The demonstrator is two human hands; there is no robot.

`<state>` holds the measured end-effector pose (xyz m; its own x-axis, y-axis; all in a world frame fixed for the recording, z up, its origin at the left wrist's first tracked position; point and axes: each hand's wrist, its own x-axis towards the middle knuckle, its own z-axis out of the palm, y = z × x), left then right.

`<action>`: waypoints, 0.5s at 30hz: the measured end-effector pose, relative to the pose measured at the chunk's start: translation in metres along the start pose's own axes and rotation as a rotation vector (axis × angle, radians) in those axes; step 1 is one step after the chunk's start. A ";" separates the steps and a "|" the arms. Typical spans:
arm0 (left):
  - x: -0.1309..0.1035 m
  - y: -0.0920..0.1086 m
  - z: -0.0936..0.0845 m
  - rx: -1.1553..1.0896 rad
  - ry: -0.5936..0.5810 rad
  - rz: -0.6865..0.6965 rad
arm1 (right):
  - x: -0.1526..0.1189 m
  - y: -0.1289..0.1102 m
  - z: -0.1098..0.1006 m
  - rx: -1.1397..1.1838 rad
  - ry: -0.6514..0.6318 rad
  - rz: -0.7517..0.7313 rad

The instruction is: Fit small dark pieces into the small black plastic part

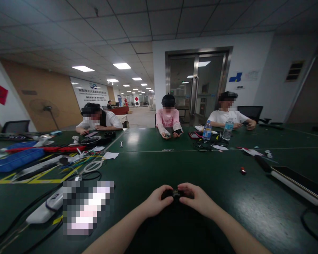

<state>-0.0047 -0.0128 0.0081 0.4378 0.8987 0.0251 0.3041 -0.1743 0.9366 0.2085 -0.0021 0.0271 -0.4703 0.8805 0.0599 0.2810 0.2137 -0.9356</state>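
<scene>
Both hands meet low in the middle of the head view, over the near edge of the green table. My left hand curls its fingers and thumb round the left end of a small dark object. Its right end is gripped by my right hand, thumb and fingers bent round it. A small metallic-looking part shows between the two hands. The rest of the object is hidden by the fingers, and what it is cannot be made out.
A white power strip, coiled cables and a blue tray lie left. On the right are a small red object and a flat device. Three people sit across the table near two bottles.
</scene>
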 end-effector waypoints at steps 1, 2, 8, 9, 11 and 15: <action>0.001 -0.001 0.000 -0.043 -0.003 -0.011 | 0.001 0.000 -0.001 0.013 -0.003 -0.003; 0.003 -0.002 -0.001 -0.093 -0.005 -0.025 | 0.001 0.000 -0.001 0.024 -0.007 -0.004; 0.012 0.001 0.001 -0.498 0.011 -0.117 | 0.004 0.004 0.000 0.124 0.025 -0.007; 0.013 0.002 0.003 -0.533 0.012 -0.123 | 0.004 0.005 0.000 0.141 0.042 -0.005; 0.014 0.003 0.008 -0.623 0.020 -0.130 | 0.003 0.007 0.001 0.167 0.073 -0.011; 0.012 0.000 0.014 -0.860 0.008 -0.159 | -0.001 0.011 0.002 0.140 0.102 -0.035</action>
<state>0.0127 -0.0073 0.0030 0.4379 0.8897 -0.1293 -0.3837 0.3150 0.8680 0.2102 -0.0011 0.0159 -0.3880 0.9136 0.1213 0.1435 0.1899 -0.9712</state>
